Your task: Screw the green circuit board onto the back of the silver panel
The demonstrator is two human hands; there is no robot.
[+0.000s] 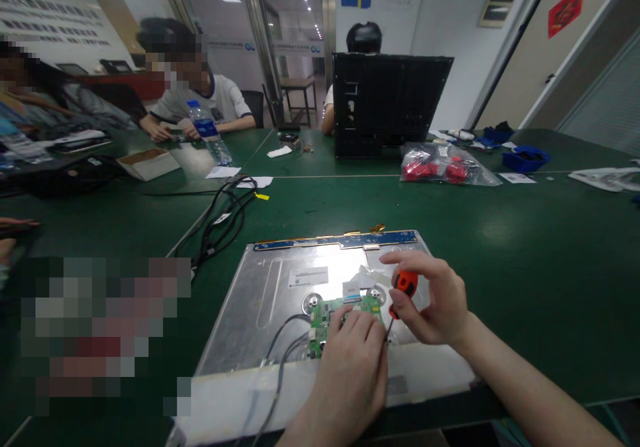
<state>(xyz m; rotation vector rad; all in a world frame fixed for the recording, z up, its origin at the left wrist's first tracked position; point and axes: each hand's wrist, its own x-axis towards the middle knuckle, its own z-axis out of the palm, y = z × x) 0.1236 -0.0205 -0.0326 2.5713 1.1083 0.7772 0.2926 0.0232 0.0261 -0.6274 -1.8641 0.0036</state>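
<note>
A screwdriver [405, 283] with an orange-red and black handle is held in my right hand [437, 297], between the thumb and bent fingers. Its thin shaft slants down to the right edge of a green circuit board [320, 319]. My left hand [353, 360] lies over that board, fingers bent and close together, holding it down; the fingertips are partly hidden. Underneath is a silver metal display panel [250, 307] with a blue circuit strip [335, 241] along its far edge. A white ribbon cable [351, 291] meets the board's far side, and dark cables [283, 360] run out at its left.
On the green table [525, 253] lie coiled black cables [220, 227] and a bag of red parts [445, 167]. A black monitor [390, 103] stands behind. A water bottle [207, 133], an open box [149, 164] and blue trays [526, 159] sit farther off. Other people sit around the table.
</note>
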